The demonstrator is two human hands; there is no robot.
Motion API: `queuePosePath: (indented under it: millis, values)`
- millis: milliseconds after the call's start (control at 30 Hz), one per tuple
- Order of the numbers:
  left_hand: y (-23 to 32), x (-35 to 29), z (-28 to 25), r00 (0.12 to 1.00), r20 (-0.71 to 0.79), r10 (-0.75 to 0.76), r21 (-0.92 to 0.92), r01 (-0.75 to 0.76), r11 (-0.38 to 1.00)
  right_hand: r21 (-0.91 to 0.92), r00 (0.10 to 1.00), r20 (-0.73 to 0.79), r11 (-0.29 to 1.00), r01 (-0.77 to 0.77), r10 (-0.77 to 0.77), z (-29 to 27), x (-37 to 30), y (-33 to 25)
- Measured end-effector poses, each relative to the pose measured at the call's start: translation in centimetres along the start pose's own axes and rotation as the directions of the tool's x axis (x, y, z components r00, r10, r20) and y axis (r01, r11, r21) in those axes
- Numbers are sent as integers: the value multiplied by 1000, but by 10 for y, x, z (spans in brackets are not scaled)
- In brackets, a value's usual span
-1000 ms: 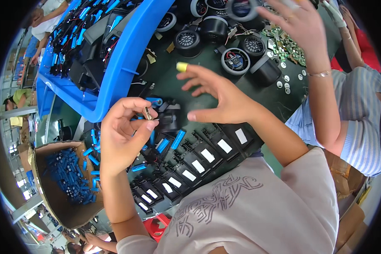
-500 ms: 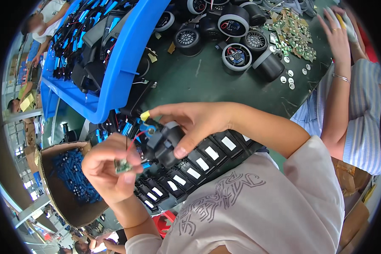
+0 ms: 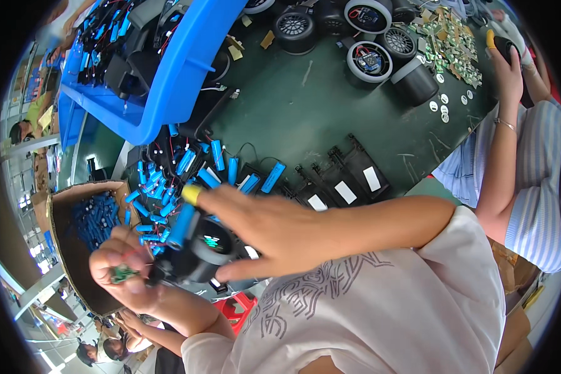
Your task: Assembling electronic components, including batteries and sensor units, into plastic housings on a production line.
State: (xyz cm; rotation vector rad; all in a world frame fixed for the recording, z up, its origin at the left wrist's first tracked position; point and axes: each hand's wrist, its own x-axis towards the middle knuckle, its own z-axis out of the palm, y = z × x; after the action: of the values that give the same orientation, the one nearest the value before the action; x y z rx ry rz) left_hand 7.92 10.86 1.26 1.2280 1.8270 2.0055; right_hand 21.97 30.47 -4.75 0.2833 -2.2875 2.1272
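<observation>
I am observing the left hand (image 3: 123, 269) pinching a green board (image 3: 124, 273) before the carton (image 3: 75, 265). The right hand (image 3: 265, 225) is gripping a black unit (image 3: 214, 249) nearby, its display (image 3: 212, 241) showing green marks, possibly digits, blurred. Black cases (image 3: 358, 163) are bearing white labels (image 3: 372, 179); the shirt (image 3: 380, 318) is carrying stylised lettering (image 3: 324, 283).

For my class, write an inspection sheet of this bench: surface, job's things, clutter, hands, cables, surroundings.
Surface: dark green tabletop, marked with pale scratches.
Job's things: small green circuit board; round black housing with a grey rim, blurred.
Clutter: scattered blue cylindrical cells, a heap of small green and tan pieces, round white discs.
Hands: left hand grips the board; right hand holds the housing.
Cables: short white cable beside the blue plastic bin.
Surroundings: brown cardboard box at left, co-worker's hand at right.
</observation>
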Motion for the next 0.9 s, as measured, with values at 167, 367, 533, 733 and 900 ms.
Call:
queuePosePath:
  millis: [167,367,533,733,900]
  values:
    - [10,9,-84,971,-238,6,272,60,960,-497,936,-284,867,41,-208,-56,1,53]
    - [-63,91,-168,934,-352,-63,540,258,801,-617,948,-258,722,-311,188,-65,50,64]
    - [-77,111,-209,942,-326,80,897,282,341,-694,977,-150,688,-212,149,-10,90,57]
    - [-49,75,50,687,78,723,761,-509,402,-361,915,-398,904,-228,72,-12,85,85]
    - [-54,89,146,827,379,415,483,-560,673,54,748,-622,941,333,-229,-50,39,74]
